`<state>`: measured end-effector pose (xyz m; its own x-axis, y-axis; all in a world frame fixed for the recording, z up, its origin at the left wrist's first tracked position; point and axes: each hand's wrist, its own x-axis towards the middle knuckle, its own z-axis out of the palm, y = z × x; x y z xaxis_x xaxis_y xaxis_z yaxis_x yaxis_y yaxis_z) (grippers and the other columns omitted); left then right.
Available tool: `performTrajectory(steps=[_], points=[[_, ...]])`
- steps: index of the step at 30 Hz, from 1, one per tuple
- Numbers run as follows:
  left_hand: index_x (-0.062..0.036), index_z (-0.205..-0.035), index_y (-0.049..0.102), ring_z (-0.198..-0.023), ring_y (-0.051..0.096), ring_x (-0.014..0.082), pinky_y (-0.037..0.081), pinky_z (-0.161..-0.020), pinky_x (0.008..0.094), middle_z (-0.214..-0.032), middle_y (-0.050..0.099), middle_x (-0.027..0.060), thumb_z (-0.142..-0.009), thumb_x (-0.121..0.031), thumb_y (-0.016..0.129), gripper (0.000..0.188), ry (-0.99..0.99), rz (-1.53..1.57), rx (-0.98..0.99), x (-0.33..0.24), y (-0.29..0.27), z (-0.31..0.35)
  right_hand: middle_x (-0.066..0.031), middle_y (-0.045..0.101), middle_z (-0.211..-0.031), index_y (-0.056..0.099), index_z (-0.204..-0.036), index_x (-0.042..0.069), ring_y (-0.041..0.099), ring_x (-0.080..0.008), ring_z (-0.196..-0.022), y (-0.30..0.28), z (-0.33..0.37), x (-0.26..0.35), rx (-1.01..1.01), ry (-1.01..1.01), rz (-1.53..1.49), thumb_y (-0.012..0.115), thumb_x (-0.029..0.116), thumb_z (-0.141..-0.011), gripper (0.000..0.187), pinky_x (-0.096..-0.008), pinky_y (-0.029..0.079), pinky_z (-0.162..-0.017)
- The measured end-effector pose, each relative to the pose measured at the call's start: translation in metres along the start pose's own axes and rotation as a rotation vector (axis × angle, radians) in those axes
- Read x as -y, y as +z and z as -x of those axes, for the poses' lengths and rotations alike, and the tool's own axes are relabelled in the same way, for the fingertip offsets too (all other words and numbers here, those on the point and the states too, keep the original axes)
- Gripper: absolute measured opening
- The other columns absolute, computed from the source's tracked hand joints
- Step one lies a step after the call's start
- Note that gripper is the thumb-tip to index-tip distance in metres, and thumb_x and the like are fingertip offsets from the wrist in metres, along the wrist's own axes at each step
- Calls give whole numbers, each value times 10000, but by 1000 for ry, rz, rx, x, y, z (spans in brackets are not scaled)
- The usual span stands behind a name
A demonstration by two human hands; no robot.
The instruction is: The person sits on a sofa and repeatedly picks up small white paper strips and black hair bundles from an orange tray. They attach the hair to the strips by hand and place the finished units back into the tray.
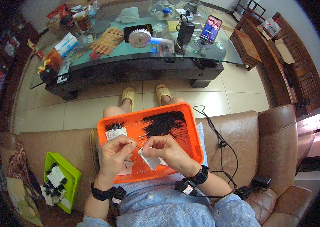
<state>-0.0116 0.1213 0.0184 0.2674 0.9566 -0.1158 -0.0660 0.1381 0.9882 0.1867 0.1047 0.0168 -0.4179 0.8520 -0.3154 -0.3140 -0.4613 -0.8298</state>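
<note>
Left fingers (126,140) pinched a dark string (138,147); right fingers (155,142) pinched a white tag (151,160) beside it, over an orange tray (195,137). Step, judged: stringing the tag; next move called for steady tension.

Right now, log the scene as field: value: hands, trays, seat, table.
left hand: thumb and finger pinching a thin black strand
right hand: pinching at a white tag, strand running to it
orange tray: on the lap; large black bundle far right, smaller black pile far left
green tray: on the sofa's left side, holding white tags and black pieces
seat: brown sofa
glass table: white fan, upright phone
</note>
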Motion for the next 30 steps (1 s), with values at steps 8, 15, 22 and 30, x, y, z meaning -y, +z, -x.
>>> performTrajectory(steps=[8, 15, 22, 30], points=[[-34, -856, 662, -812, 628, 280, 498, -776, 371, -871, 653, 83, -701, 26, 672, 167, 792, -1051, 130, -20, -2, -11, 15, 646, -793, 651, -852, 39, 583, -47, -709, -6, 3, 7, -2, 30, 65, 649, 73, -860, 35, -207, 455, -643], [-21, -782, 658, -721, 629, 257, 499, -667, 344, -768, 636, 96, -665, 48, 721, 150, 573, -654, 72, -11, -5, -10, -3, 663, -810, 666, -876, 34, 597, -52, -712, -8, 5, 6, 8, 58, 36, 675, 85, -862, 54, -203, 464, -643], [-20, -774, 642, -706, 631, 255, 508, -656, 342, -753, 633, 102, -651, 71, 703, 164, 582, -682, -50, -5, 14, -4, 4, 665, -832, 690, -913, 50, 600, -53, -732, -3, 1, -6, -10, 48, -314, 667, 110, -872, 76, -216, 483, -636], [9, -822, 637, -686, 604, 194, 474, -619, 314, -764, 613, 79, -737, 42, 684, 102, 442, -607, 35, -11, 13, 4, -75, 636, -810, 689, -916, 40, 568, -246, -822, -6, -1, 8, -25, -619, 623, 676, 34, -773, 143, -355, 434, -775]])
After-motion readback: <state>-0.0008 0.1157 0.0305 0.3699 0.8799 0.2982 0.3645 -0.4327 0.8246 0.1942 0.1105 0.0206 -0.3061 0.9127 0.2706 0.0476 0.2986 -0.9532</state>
